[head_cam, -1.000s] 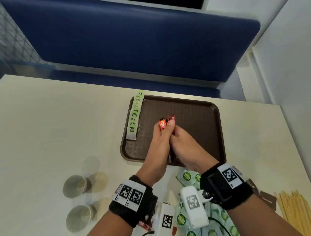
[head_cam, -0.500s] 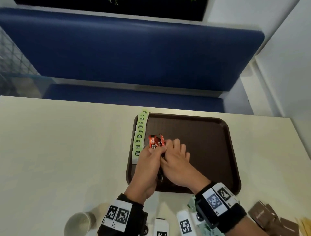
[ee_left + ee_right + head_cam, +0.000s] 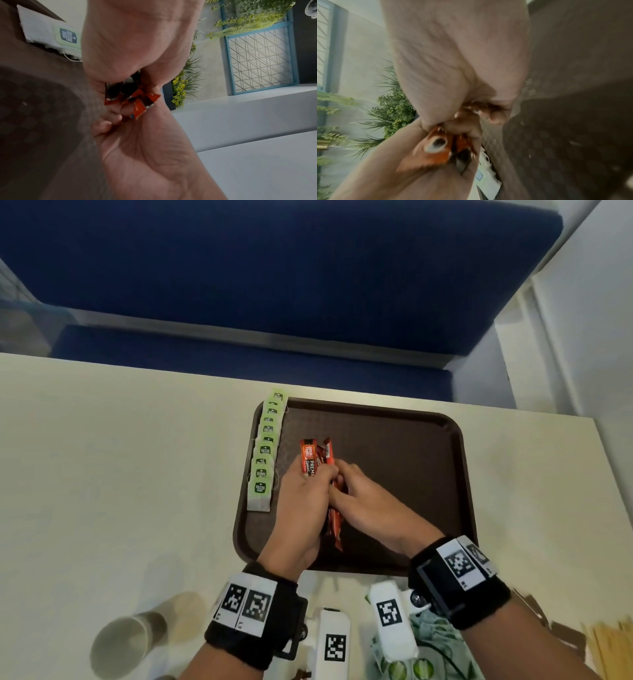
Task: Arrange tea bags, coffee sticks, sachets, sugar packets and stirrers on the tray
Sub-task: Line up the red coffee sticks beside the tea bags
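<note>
1. The coffee sticks point(image 3: 317, 462), held raised a second ago, now lie low over the tray point(image 3: 404, 460), beside the tea bags point(image 3: 265, 451).
2. Left hand point(image 3: 301, 508) and right hand point(image 3: 370, 505) keep their fingers clamped on the bundle; laying out comes next.

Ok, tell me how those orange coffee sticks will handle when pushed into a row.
The coffee sticks look glossy, so they probably slide over each other. Their ends fan out unevenly above the left hand, so they likely splay once released. Thin and narrow, probably light.

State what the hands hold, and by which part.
Both the left hand and the right hand grip a bundle of orange coffee sticks around its middle, both ends sticking out.
</note>
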Motion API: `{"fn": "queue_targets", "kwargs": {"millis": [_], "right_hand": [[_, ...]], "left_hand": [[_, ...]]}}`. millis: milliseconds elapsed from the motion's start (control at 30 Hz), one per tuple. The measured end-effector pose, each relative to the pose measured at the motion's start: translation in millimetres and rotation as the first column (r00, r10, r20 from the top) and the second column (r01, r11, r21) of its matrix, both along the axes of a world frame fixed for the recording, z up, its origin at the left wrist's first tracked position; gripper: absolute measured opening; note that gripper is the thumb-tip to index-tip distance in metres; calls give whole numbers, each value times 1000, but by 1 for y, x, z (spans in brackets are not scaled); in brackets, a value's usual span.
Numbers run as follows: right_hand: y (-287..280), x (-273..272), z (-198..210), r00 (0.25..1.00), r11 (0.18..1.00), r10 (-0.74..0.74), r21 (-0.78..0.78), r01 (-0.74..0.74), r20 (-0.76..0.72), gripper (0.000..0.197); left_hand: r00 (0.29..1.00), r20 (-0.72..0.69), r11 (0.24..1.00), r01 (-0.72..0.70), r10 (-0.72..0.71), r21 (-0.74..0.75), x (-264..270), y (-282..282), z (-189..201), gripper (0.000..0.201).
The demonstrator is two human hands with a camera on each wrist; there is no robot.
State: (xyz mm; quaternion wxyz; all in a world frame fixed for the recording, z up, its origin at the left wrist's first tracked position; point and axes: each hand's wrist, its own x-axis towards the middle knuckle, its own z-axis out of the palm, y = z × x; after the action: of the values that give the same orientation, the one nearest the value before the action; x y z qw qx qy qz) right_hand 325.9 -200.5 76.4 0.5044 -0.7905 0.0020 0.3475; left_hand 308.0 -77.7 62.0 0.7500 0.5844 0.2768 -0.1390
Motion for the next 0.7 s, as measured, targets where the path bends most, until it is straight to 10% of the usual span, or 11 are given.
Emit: {"fn": "queue_targets", "kwargs": {"millis": [267,700], "right_hand": [[20,-21,-2,935,960,-231,96,265,-270,46],[-19,-30,6,945,929,-328,187,320,12,41]], "left_hand": [[986,125,967,-136,111,217,1,-3,-5,12],[933,133,931,-349,335,107,0,-2,8,29]]}}
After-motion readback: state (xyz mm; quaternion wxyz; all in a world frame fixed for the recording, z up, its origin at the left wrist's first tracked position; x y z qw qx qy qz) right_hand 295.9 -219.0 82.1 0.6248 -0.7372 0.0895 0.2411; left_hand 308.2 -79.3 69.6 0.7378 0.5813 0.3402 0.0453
